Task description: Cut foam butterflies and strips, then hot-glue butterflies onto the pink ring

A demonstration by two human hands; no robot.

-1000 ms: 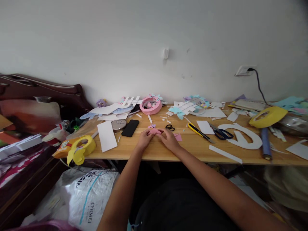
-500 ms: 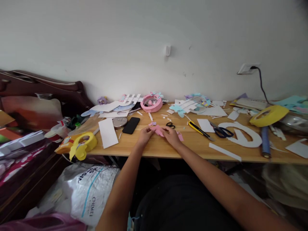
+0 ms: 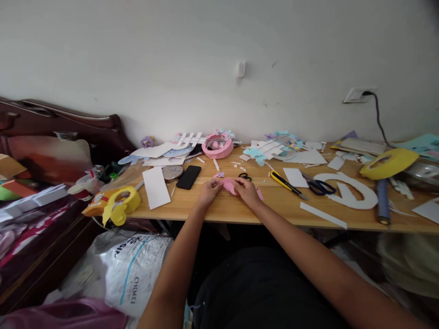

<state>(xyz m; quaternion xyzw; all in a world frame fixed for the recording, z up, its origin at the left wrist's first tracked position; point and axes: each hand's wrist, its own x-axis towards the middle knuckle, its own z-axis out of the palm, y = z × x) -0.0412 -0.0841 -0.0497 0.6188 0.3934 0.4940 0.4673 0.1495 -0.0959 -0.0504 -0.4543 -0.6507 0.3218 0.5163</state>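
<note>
Pink piece near bench's front edge, pinched by left hand, right hand; likely light, soft; best edge-held.

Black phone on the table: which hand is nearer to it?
Left. The left hand is just right of the phone; the right hand is farther right, past the pink piece.

Passage: bare tabletop between the right hand and the white strip. Obstructions — 3: phone, left; yellow cutter (tip angled frontward), right; small scissors, just behind the right hand.
</note>
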